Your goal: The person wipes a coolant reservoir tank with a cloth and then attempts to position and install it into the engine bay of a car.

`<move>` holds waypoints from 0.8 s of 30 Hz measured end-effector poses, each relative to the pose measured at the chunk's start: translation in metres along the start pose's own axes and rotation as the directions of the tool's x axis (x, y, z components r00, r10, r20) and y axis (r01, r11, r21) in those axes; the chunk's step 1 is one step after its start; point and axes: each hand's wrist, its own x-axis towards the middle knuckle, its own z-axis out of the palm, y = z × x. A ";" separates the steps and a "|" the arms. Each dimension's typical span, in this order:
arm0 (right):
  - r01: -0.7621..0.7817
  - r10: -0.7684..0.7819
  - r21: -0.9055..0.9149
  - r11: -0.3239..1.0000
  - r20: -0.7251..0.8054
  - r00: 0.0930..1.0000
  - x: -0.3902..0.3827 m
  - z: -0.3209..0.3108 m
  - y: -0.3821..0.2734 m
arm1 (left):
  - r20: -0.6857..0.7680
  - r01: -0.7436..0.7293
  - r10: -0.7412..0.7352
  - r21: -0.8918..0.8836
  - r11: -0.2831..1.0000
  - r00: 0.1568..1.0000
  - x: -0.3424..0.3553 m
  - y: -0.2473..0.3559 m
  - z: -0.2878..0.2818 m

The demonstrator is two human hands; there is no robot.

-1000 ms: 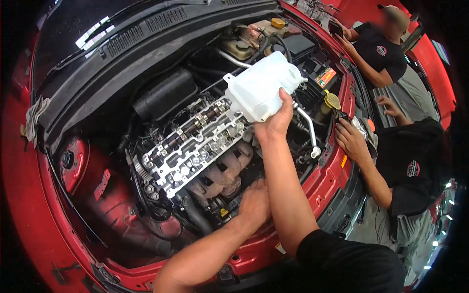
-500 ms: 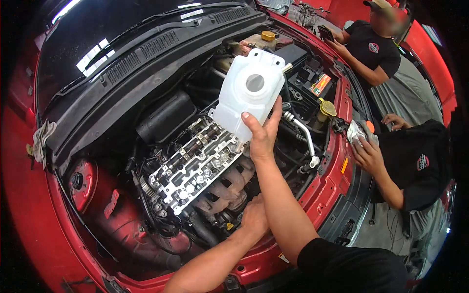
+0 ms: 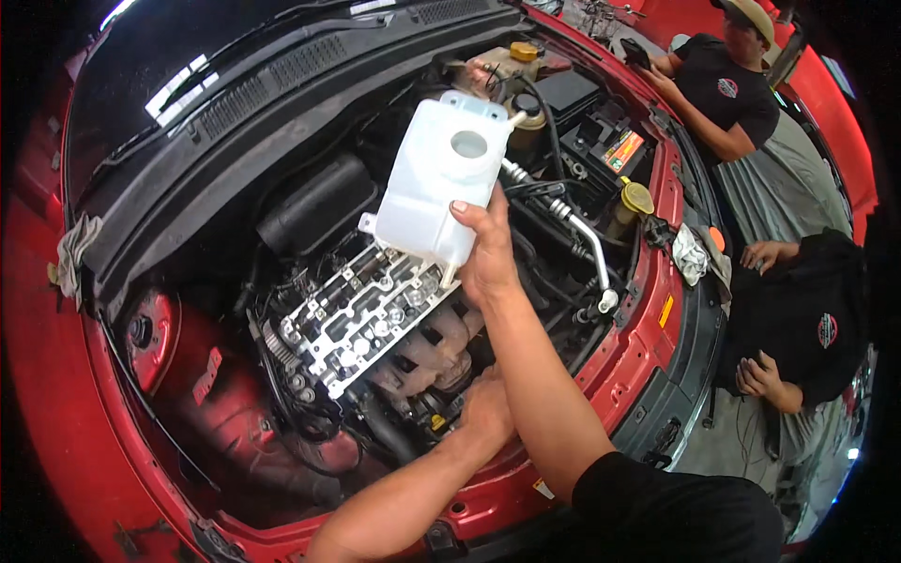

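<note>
My right hand (image 3: 488,249) grips a translucent white plastic coolant reservoir (image 3: 427,192), thumb on its front face and the other fingers behind it. The reservoir is tilted and its round open neck faces up toward me. It hangs over the exposed cylinder head (image 3: 324,347) and covers that part's far right end. Lower down, my left hand (image 3: 488,408) reaches in beside the rusty exhaust manifold (image 3: 422,361). My right forearm crosses in front of it and its fingers are hidden, so I cannot see whether it holds anything.
A battery (image 3: 610,136), a yellow-capped reservoir (image 3: 636,197) and a bare metal pipe (image 3: 591,249) lie to the right. A white rag (image 3: 690,255) rests on the red front edge. Two people in black shirts are on the right; the farther one holds a dark device (image 3: 635,53).
The coolant reservoir has moved left and slightly down with my right hand. The nearer person's hand has left the white rag and dropped lower. My left hand stays almost in place.
</note>
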 end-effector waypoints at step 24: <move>0.382 -0.474 -0.827 0.413 0.163 0.865 -0.007 -0.002 0.005 | 0.006 -0.031 0.031 -0.029 0.999 0.999 0.001 0.002 -0.004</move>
